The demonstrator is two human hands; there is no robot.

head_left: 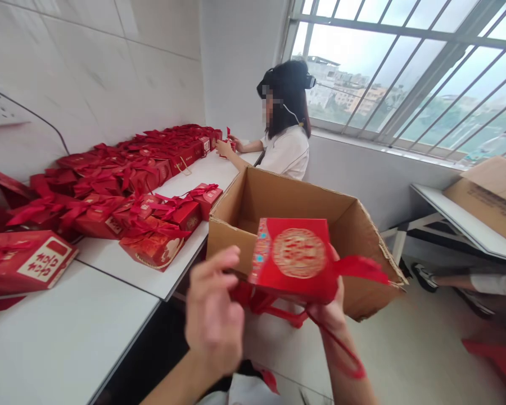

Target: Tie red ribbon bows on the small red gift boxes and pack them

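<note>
My right hand (331, 306) grips a red gift box (299, 253) from its right side and below. A gold round emblem marks the face turned up to me, and a patterned strip with blue spots runs down its left side. Red ribbon sticks out to the right of the box, and a red cord loop hangs down over my right forearm. To the left of the box, apart from it, is my left hand (215, 309), slightly blurred, its fingers loosely bent and apart with nothing in them. Just behind the box stands a brown cardboard carton (287, 194) with its top unfolded.
Many red ribboned gift boxes (152, 242) crowd the white table (37, 343) along the left wall. A co-worker (289, 140) by the window handles a small red item. At right are another carton (489, 194) on a white tabletop and another person's legs (459, 281).
</note>
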